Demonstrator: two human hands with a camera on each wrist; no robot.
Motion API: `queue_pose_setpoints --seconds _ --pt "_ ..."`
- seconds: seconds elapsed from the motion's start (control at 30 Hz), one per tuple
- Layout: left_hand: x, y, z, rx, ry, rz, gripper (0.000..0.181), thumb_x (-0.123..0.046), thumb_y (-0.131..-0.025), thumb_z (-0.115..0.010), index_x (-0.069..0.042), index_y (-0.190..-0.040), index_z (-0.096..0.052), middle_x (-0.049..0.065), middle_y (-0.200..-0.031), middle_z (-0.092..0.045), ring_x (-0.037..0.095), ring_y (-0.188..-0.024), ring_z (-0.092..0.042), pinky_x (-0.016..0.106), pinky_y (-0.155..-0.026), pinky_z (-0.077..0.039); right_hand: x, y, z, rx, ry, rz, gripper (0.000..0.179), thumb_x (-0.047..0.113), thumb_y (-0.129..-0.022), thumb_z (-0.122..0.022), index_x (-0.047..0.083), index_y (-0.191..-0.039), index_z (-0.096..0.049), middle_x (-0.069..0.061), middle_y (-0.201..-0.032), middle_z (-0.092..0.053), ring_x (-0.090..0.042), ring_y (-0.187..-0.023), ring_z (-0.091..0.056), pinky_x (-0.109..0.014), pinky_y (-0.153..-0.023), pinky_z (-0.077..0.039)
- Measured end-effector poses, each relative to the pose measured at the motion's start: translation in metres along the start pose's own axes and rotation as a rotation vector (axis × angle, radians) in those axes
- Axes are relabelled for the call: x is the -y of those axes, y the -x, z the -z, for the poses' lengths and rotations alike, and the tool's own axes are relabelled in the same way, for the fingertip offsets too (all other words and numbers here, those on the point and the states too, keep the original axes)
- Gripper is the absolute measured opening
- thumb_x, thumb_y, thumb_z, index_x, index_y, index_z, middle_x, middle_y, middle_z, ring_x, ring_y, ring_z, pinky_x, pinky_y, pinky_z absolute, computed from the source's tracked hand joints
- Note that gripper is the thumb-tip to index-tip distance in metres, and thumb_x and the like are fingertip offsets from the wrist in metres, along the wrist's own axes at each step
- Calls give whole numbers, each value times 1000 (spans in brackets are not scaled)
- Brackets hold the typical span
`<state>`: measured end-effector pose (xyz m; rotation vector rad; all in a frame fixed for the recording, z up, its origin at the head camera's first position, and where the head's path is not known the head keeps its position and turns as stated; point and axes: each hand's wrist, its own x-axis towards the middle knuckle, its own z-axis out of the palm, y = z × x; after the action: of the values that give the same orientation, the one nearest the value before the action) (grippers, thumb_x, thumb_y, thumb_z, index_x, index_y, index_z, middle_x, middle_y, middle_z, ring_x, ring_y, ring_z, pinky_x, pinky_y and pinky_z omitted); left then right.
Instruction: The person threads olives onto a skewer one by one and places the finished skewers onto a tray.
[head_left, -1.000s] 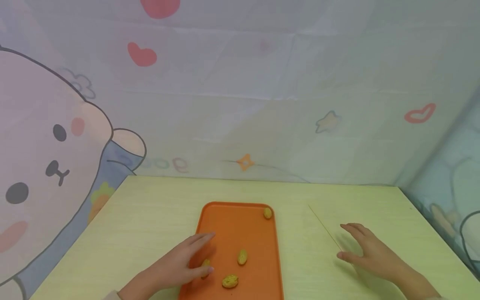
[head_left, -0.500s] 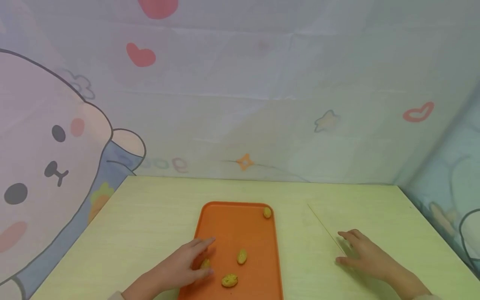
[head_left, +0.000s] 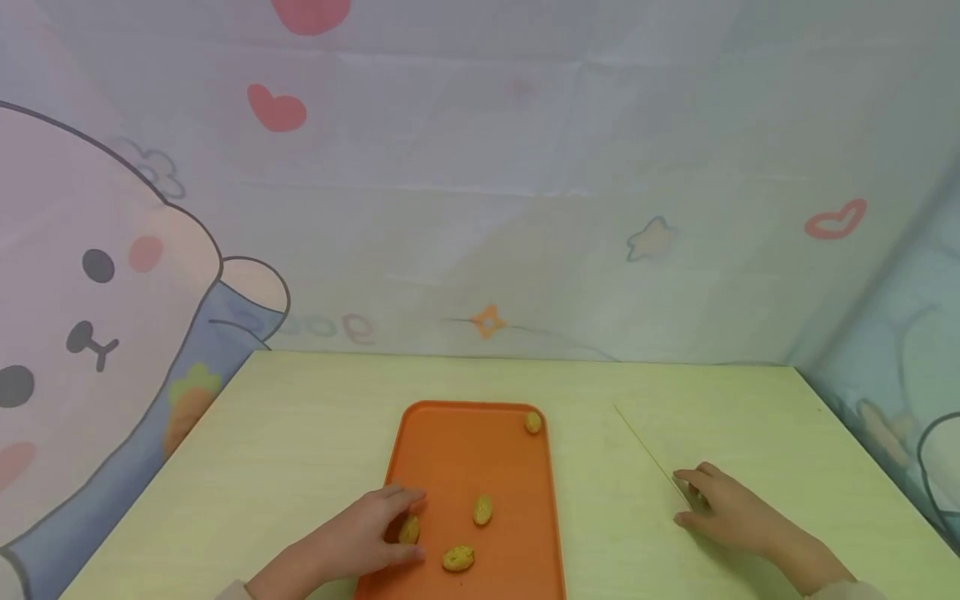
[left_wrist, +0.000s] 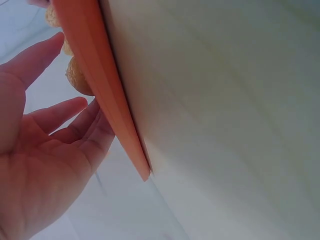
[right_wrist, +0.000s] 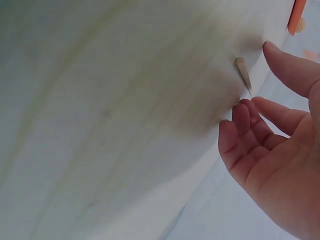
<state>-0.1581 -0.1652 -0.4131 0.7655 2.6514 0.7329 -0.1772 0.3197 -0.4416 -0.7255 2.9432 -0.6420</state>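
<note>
Several yellow-brown, wrinkled dates lie on an orange tray. My left hand hovers over the tray's left edge, thumb and fingers spread on either side of one date. In the left wrist view a gap shows between the thumb and that date, and the fingers reach to the tray rim. A thin wooden skewer lies slanted on the table to the right. Over its near end is my right hand, with thumb and fingers apart. The right wrist view shows the skewer's end between them, fingertips close to the tabletop.
Other dates sit mid-tray, near the front and in the far right corner. The pale wooden table ends at a printed cloth backdrop. A dark cable-like curve shows at the far right.
My right hand has come down closer to the table, its fingers drawing in around the skewer's near end. The left fingers have lowered slightly about the date. The dates and skewer stay put.
</note>
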Motion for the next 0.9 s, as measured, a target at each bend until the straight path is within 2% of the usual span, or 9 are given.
queue_pose_setpoints --seconds 0.27,0.5,0.77,0.9 --pt "2 -2 -1 8 -5 0 59 -37 -84 -75 2 -125 -59 3 -113 -58 15 -96 -53 38 -88 -50 -1 0 1 44 -74 29 42 10 -86 -70 -15 -117 -55 2 -83 -44 0 -72 -36 -22 -60 -37" --pt "3 -5 -2 24 11 -50 42 -26 -84 -75 -2 -117 -62 -4 -101 -55 7 -84 -46 27 -76 -47 -1 0 1 54 -109 36 37 2 -86 -67 -16 -116 -56 3 -80 -45 0 -69 -36 -22 -59 -37" --pt "2 -8 -4 21 9 -65 35 -17 -83 -76 -4 -113 -64 -6 -95 -54 6 -79 -45 24 -71 -45 0 -2 3 76 -119 -44 36 -4 -85 -65 -15 -118 -56 2 -80 -51 -2 -68 -40 -23 -58 -40" --pt "2 -8 -3 14 14 -48 31 -17 -82 -77 -4 -108 -66 -6 -90 -52 6 -76 -44 23 -67 -43 1 -3 5 70 -115 -70 36 -4 -85 -65 -14 -118 -57 2 -81 -55 -2 -68 -43 -23 -59 -42"
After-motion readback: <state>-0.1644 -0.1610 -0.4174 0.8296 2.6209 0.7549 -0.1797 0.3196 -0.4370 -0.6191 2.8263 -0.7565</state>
